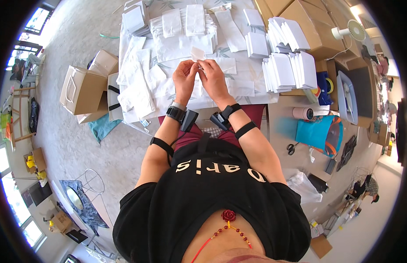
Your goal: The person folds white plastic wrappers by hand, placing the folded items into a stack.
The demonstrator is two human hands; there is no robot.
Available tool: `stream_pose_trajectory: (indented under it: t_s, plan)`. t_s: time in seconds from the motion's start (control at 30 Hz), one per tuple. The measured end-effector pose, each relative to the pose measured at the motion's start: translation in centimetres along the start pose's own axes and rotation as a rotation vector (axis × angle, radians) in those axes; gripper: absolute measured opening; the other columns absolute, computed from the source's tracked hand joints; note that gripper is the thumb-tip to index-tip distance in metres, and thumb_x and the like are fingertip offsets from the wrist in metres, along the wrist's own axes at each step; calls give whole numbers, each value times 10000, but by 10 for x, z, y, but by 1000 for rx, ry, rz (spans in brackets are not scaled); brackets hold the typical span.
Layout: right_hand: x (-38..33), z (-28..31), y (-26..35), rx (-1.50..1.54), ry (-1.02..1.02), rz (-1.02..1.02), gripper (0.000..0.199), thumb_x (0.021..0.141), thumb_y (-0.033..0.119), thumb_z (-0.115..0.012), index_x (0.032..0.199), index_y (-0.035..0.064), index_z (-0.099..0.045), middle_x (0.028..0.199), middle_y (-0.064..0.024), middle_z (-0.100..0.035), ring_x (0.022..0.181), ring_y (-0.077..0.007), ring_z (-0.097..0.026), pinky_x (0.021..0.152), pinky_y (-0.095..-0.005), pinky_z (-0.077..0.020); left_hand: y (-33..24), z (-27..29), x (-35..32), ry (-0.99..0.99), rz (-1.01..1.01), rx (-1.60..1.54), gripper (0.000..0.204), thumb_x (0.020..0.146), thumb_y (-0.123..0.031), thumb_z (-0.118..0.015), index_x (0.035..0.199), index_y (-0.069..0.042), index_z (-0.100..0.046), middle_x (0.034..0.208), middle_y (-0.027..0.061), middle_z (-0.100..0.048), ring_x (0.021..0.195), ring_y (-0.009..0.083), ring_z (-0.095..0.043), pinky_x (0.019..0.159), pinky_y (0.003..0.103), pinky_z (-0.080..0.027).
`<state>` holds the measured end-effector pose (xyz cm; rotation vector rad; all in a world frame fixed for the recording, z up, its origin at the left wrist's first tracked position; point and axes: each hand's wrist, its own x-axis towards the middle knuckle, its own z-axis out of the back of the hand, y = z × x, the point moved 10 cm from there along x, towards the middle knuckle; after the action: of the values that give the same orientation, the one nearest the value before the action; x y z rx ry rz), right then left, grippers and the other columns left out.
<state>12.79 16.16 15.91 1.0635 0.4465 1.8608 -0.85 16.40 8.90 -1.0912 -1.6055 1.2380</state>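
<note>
My left hand (184,82) and my right hand (214,79) meet above the near half of the table. Their fingertips pinch a small, thin whitish piece (197,53), which sticks up beyond the fingers; whether it is paper or plastic film I cannot tell. Under and around the hands lie flat translucent white sleeves (243,87). A loose heap of similar sleeves (136,90) spreads out to the left. Farther away is a layered pile of white packets (182,41), with two smaller bundles on top.
Several stacks of white folded card (280,72) stand at the table's right side. Cardboard boxes (319,30) and a small fan (354,30) are beyond them. An open carton (83,90) sits left of the table. Scissors (291,149) and a blue bag (315,135) lie to the right.
</note>
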Motion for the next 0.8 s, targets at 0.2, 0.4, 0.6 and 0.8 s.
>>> stream_pose_trajectory:
  t_s: [0.2,0.4,0.6,0.8]
  plan:
    - [3,4,-8,107,-33,-64,243,942,14,-677,1185,18,-692,1113,-159,-689,959,-328,-714,796,-393,-582,1,3,1,-16,6,50,152,983,-62,-709,1097,36,-684,986,66,-745,912,99,-695,827,252,-571]
    - [7,10,-14,102,-16,-114,168,971,96,-641,1104,5,-687,1006,-200,-725,898,-385,-707,779,-436,-570,-16,-6,-1,0,-131,279,138,943,-60,-738,1053,21,-719,960,82,-764,891,137,-729,822,282,-580]
    - [4,9,-28,122,-35,-212,129,971,103,-651,1051,7,-680,861,-203,-721,787,-393,-715,693,-424,-566,-35,-17,-2,3,-227,398,138,920,-55,-746,1036,16,-724,958,105,-776,893,174,-758,823,301,-586]
    - [-4,11,-47,220,-74,-329,112,961,83,-674,1038,3,-682,830,-203,-723,745,-369,-725,650,-409,-557,-27,-13,0,5,-189,323,139,920,-64,-746,1037,8,-725,978,98,-782,896,171,-758,841,304,-588]
